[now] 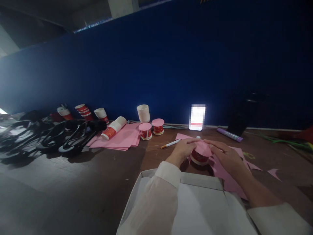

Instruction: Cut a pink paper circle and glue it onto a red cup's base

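Observation:
A red paper cup (199, 159) stands upside down on the table in front of me, its white rim at the bottom. On top of it lies a round pink paper disc (203, 148). My left hand (185, 148) closes on the disc's left and far edge, fingers bent over it. From the other side, my right hand (223, 153) holds the disc's right edge between fingers and thumb. Both hands partly cover the disc. Beneath my right forearm lies a sheet of pink paper (227, 174); paper scraps (275, 173) are to its right.
Two similar cups with pink discs (146, 131) stand further back, near a white cup (143, 113). Pink sheets (121, 143) carry a lying cup stack (114, 128). Black headsets (70, 140) crowd the left. Also around are a white-and-brown stick (170, 144), a lit phone (197, 117), a purple marker (230, 134) and a white box (200, 181).

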`<state>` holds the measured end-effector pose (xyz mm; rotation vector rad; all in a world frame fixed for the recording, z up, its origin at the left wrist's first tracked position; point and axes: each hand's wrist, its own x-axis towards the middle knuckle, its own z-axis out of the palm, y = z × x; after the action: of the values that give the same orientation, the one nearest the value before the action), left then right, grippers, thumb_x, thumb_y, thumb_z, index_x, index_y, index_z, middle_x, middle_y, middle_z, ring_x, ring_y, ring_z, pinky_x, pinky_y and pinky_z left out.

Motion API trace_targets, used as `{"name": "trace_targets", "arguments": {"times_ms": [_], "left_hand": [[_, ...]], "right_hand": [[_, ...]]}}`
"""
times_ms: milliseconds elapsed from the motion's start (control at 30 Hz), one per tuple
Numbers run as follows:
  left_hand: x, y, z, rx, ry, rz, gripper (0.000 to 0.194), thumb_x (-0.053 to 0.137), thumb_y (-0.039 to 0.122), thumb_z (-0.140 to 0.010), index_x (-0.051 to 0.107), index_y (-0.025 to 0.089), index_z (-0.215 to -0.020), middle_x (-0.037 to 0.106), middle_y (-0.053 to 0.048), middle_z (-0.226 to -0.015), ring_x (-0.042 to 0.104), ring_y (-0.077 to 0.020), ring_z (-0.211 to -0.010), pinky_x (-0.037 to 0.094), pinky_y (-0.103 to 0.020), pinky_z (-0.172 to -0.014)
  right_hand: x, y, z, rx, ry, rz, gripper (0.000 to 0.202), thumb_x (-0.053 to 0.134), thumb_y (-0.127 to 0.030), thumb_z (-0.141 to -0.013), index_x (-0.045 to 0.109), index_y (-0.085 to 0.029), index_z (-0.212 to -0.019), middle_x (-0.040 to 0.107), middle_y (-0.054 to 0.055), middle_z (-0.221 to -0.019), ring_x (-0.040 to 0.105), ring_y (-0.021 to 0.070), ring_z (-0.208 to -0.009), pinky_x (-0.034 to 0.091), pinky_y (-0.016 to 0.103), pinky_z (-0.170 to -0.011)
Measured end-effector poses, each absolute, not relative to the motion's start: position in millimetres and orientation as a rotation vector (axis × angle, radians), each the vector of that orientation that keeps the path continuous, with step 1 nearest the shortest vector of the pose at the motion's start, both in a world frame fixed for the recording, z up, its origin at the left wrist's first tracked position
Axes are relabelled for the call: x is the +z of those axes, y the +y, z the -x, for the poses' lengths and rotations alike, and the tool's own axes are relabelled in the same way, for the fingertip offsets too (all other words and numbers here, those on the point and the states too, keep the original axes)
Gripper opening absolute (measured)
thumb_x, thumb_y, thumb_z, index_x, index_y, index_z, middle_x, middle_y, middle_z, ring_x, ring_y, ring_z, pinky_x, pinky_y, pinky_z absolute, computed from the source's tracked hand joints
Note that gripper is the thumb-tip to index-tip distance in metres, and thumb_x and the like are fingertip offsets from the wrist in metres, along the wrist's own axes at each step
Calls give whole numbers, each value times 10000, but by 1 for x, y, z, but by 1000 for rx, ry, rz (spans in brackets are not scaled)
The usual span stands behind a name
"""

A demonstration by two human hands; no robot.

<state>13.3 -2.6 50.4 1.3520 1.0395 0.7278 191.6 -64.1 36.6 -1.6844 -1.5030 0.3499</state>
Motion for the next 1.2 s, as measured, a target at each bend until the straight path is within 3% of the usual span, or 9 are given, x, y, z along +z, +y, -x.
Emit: {"name": "trace_targets", "arguments": {"times_ms": [333, 800, 1200], "left_hand": [[45, 0, -21, 803, 1069, -1279, 404, 609, 109, -785, 814, 170, -1127, 688, -23, -723, 472, -109, -597, 433, -233, -617], [44, 0, -25, 862, 1060, -1224, 299, 666, 134, -820, 821, 136, -1076, 778, -71, -901, 647, -148, -790, 534, -264, -819], [49, 2, -32, 889, 1065, -1086, 120, 745, 162, -830, 802, 105, -918, 765, -84, -848, 654, -152, -747, 538, -277, -778]], "right_hand": [[30, -56, -192, 417, -1353, 1680, 356, 557, -452, -825, 818, -288, -1002, 787, 43, -1163, 689, 305, -1155, 492, 485, -1073], [31, -55, -194, 506, -1309, 1645, 342, 614, -489, -845, 833, -287, -1013, 808, 31, -1124, 723, 298, -1126, 543, 432, -1021], [38, -49, -191, 554, -1259, 1722, 400, 630, -579, -844, 827, -271, -1007, 805, 48, -1141, 710, 325, -1142, 548, 432, -967]]}}
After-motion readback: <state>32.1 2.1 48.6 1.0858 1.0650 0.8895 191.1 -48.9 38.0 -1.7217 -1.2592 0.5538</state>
